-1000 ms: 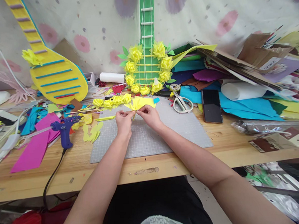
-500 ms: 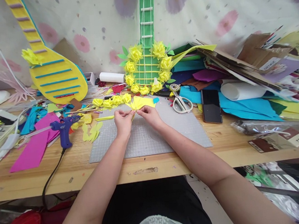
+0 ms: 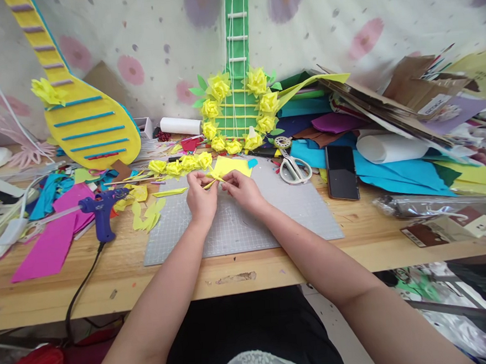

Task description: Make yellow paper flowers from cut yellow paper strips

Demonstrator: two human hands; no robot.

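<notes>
Above the grey cutting mat [image 3: 246, 226], both hands pinch a small piece of yellow paper [image 3: 216, 178] between them. My left hand [image 3: 201, 199] grips its left part, fingers closed. On the right side, my right hand [image 3: 243, 188] has thumb and fingertips closed on the same piece. Fingers partly hide its shape. Just behind lies a flat yellow sheet [image 3: 231, 165] with a small blue scrap [image 3: 252, 163] at its corner. A row of yellow paper flowers [image 3: 181, 164] sits behind my left hand, and a folded yellow strip [image 3: 169, 192] lies beside it.
A blue glue gun [image 3: 102, 211] stands at left by pink paper [image 3: 47, 240]. Scissors [image 3: 294, 166] and a phone [image 3: 342, 172] lie at right. Behind stand a green paper guitar [image 3: 238, 110] with yellow flowers and a yellow one [image 3: 93, 123]. Cardboard and coloured sheets pile up at right.
The yellow piece has turned and bunched between my fingers, showing a narrow strip end. My left hand has rotated a little, and more of the flat yellow sheet behind shows.
</notes>
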